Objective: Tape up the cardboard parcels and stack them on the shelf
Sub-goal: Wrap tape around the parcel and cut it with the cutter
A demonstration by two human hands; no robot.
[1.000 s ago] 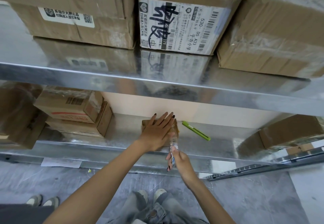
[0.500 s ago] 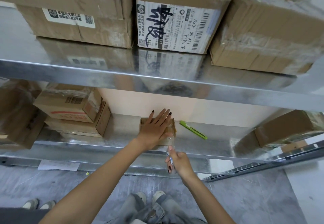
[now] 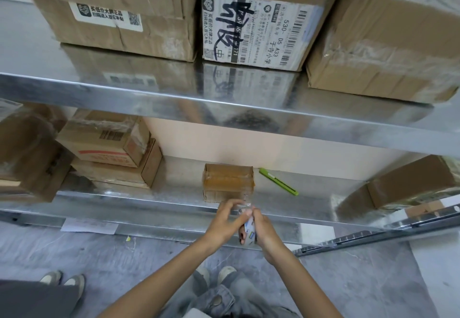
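Head view: a small cardboard parcel (image 3: 227,182), its top banded with clear tape, sits on the lower metal shelf (image 3: 174,188) near the middle of the frame, close to the back panel. At its 3 o'clock, just beside it and not touching, lies a green utility knife (image 3: 278,181), angled toward 4 o'clock. At the parcel's 6 o'clock, over the shelf's front edge, both hands meet on a tape roll (image 3: 249,231). The right hand (image 3: 265,234) has its fingers wrapped round the roll from the 3 o'clock side. The left hand (image 3: 224,222) curls its fingers over the roll's upper end; a thin clear strip seems to run from there up to the parcel's near right corner. At the parcel's 9 o'clock, well apart, two taped boxes (image 3: 109,148) are stacked. On the upper shelf (image 3: 224,108), at 12 o'clock, stands a labelled box (image 3: 258,26) with black marker writing.
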